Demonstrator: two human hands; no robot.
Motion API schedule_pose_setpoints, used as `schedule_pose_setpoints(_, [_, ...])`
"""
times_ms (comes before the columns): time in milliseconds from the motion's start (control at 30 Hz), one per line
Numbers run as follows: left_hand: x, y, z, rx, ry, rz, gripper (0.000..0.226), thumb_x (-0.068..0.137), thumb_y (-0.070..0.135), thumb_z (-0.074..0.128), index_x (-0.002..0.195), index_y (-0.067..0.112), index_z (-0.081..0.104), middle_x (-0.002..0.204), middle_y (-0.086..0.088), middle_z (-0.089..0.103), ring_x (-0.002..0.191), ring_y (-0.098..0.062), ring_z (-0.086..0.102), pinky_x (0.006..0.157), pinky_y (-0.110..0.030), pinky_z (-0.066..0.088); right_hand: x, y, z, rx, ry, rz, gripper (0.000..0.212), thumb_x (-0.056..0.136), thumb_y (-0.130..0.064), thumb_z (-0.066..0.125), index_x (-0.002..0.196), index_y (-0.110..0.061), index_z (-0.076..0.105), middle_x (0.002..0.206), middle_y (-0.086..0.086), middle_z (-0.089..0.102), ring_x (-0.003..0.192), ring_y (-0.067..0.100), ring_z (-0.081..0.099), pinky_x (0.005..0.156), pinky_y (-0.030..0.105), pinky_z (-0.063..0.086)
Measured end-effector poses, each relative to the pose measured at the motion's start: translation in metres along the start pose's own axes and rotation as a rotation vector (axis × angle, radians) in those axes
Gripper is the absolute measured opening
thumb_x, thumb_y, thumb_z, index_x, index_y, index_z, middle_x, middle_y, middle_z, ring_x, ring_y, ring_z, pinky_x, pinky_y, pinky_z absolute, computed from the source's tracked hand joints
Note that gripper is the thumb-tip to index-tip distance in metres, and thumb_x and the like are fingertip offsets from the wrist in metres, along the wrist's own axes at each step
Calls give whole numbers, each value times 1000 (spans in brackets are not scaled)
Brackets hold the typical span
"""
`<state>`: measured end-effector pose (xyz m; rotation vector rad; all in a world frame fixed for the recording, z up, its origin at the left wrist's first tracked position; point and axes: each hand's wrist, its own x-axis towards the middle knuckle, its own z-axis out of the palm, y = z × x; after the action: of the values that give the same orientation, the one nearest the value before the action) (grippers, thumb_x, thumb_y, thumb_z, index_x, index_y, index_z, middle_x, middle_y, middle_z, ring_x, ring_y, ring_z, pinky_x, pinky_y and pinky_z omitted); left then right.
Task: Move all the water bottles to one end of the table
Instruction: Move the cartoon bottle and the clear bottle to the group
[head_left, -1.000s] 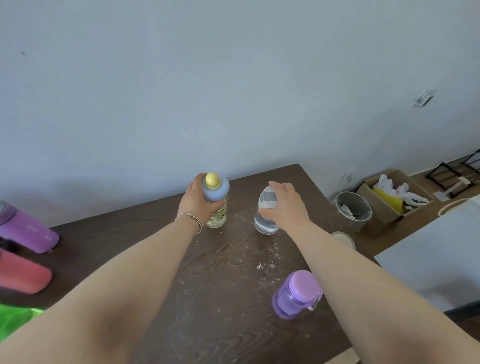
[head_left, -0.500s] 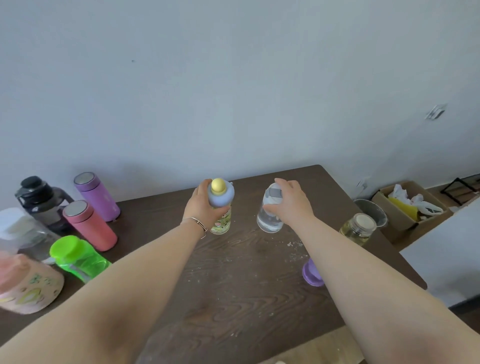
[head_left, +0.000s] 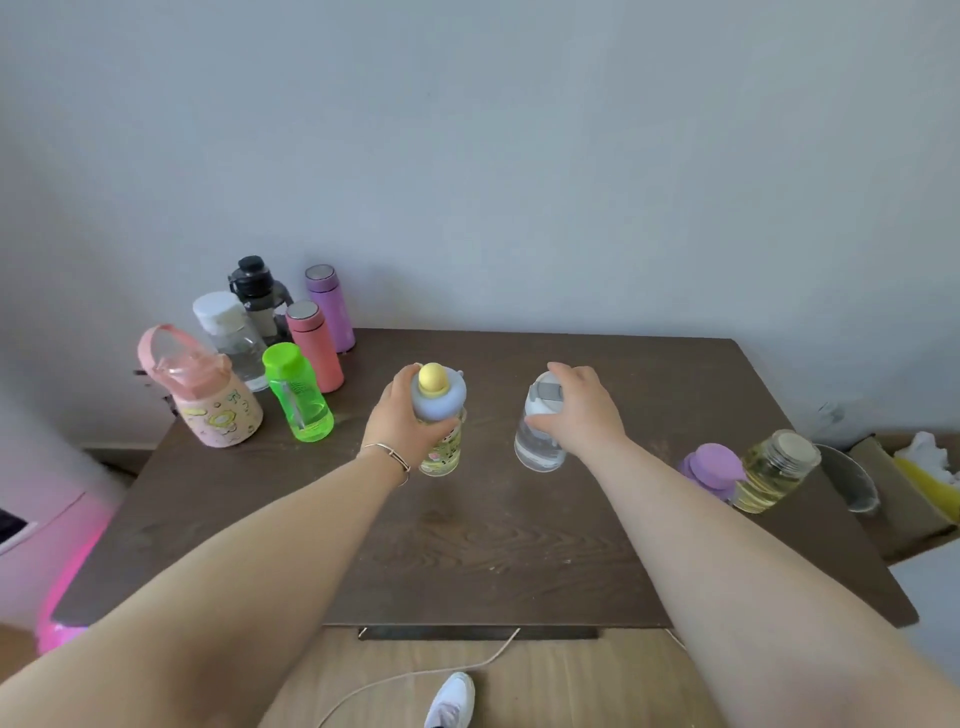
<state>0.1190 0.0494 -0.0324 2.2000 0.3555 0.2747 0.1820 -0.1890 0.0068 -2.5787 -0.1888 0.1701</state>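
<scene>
Water bottles: six stand clustered (head_left: 291, 358) at the far left corner of the tabletop (head_left: 519, 545); two more, a purple-lidded one (head_left: 710, 470) and a yellowish jar (head_left: 776, 470), sit near its right edge. Middle and near side open. Left hand (head_left: 405, 421) fingers wrapped around the blue-capped bottle (head_left: 439, 421); right hand (head_left: 579, 410) fingers closed over the clear bottle (head_left: 540, 431), both mid-table, well apart.
</scene>
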Motion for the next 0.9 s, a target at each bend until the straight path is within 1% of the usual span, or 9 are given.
schedule_pose_setpoints(100, [-32, -18, -25, 1, 51, -18, 82, 64, 36, 85, 134, 31, 42, 127, 6, 54, 109, -17, 55, 88, -34, 46, -20, -17, 19, 8, -56, -46, 80, 75, -35, 75, 144, -31, 36, 139, 0, 36, 119, 28, 47, 92, 43, 50])
schedule_pose_setpoints(233, [-69, -44, -59, 30, 103, -44, 74, 64, 36, 84, 127, 35, 45, 116, 14, 56, 103, -15, 55, 79, -30, 42, -41, -45, 44, -2, -101, -116, 79, 75, -35, 75, 144, -30, 36, 140, 0, 37, 120, 27, 47, 93, 40, 48])
schedule_pose_setpoints(333, [-83, -63, -81, 79, 113, -79, 77, 65, 38, 84, 130, 34, 44, 120, 9, 56, 106, -18, 55, 83, -34, 46, -51, -66, 62, 12, -118, -156, 79, 75, -36, 75, 144, -31, 36, 141, -1, 36, 121, 26, 46, 95, 41, 47])
schedule_pose_setpoints(467, [-96, -89, -108, 59, 174, -124, 73, 63, 38, 84, 125, 39, 45, 119, 9, 57, 101, -17, 56, 78, -31, 44, -59, -96, 88, -15, -149, -204, 80, 75, -37, 75, 144, -31, 36, 141, 0, 37, 122, 26, 46, 95, 40, 47])
schedule_pose_setpoints(600, [-97, -117, -137, 70, 192, -143, 81, 65, 39, 84, 134, 35, 42, 123, 6, 54, 101, -18, 55, 81, -32, 44, -59, -131, 114, -18, -162, -222, 80, 75, -37, 76, 144, -30, 36, 140, 1, 38, 121, 28, 46, 94, 40, 46])
schedule_pose_setpoints(767, [-82, -156, -176, 76, 177, -136, 82, 66, 38, 84, 134, 37, 39, 120, 6, 52, 96, -17, 53, 77, -30, 41, -60, -178, 150, -38, -152, -200, 81, 75, -38, 76, 145, -31, 36, 139, 0, 37, 120, 27, 46, 94, 40, 47])
schedule_pose_setpoints(900, [-60, -186, -204, 63, 145, -122, 81, 67, 39, 84, 133, 38, 38, 114, 8, 49, 93, -17, 53, 76, -30, 41, -51, -214, 176, -59, -150, -173, 80, 75, -38, 76, 145, -30, 36, 138, 1, 38, 119, 28, 46, 94, 41, 47])
